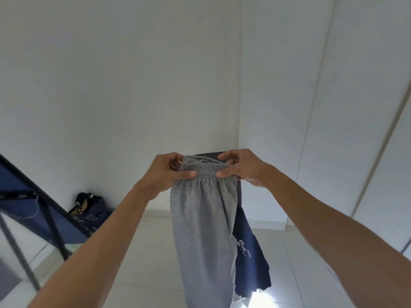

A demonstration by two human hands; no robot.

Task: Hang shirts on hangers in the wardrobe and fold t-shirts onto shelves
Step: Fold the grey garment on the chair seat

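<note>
A grey garment [204, 230] with a gathered elastic band at its top hangs down in front of me. My left hand [166, 172] pinches the left end of that band and my right hand [242, 167] pinches the right end. The cloth falls straight toward the floor. Behind it a navy blue garment [249, 252] with white print hangs over a dark chair back [209, 155], mostly hidden by the grey cloth.
A dark blue metal frame [51, 221] with blue panels stands at the left. A dark bag [89, 207] lies on the floor against the white wall. White wardrobe doors [333, 130] fill the right side. The floor is pale tile [311, 263].
</note>
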